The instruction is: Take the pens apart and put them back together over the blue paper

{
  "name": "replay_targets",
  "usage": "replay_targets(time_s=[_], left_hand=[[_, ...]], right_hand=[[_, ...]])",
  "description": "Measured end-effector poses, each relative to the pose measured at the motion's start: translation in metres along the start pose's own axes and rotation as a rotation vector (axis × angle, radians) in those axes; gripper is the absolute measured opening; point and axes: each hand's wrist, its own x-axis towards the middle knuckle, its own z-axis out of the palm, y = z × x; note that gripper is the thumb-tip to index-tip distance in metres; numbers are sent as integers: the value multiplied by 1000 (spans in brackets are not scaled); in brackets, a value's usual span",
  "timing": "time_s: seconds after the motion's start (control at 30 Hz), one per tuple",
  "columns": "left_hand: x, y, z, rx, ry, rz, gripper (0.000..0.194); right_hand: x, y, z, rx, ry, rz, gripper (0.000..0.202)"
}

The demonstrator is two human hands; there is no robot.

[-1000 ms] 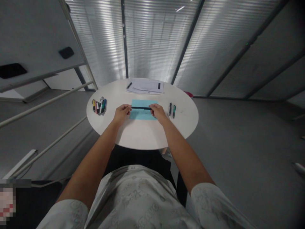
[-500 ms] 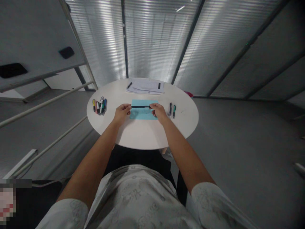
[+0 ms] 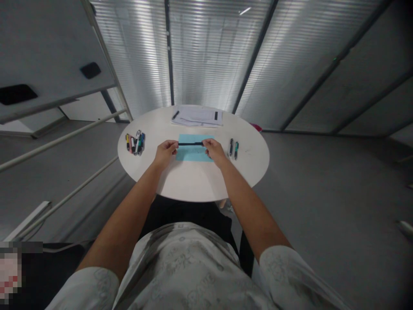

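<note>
A dark pen (image 3: 190,144) is stretched level between my two hands, above a light-blue sheet of paper (image 3: 195,154). My left hand (image 3: 166,152) pinches its left end between thumb and fingers. At the other end, my right hand (image 3: 214,150) is closed on the pen as well. The pen's tips are hidden in my fingers. Right of my right hand lie a dark pen (image 3: 231,147) and a green-and-black pen (image 3: 236,150). To the left of my left hand is a bunch of several coloured markers (image 3: 138,143).
A round white table (image 3: 190,185) carries everything. At its far side lies a stack of white papers (image 3: 196,116) with a small black pen (image 3: 175,115) on it. A white metal frame (image 3: 64,140) stands left of the table. Glass panels with blinds (image 3: 206,56) rise behind.
The pen seems to have turned a little about its length: a pale patch near its right end no longer shows. Both hands stay in nearly the same place.
</note>
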Motion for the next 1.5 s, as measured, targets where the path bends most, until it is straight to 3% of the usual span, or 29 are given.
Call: replay_targets(time_s=[0.23, 0.6, 1.3, 1.5], left_hand=[[-3, 3, 2, -2, 2, -18, 26], [-1, -1, 1, 41, 19, -10, 27], [-2, 2, 1, 29, 5, -4, 28], [-1, 2, 1, 62, 19, -17, 29]], right_hand=[[-2, -1, 0, -46, 0, 50, 23], [-3, -3, 1, -8, 15, 51, 16], [-7, -9, -1, 30, -4, 65, 21], [-7, -11, -1, 32, -12, 53, 12]])
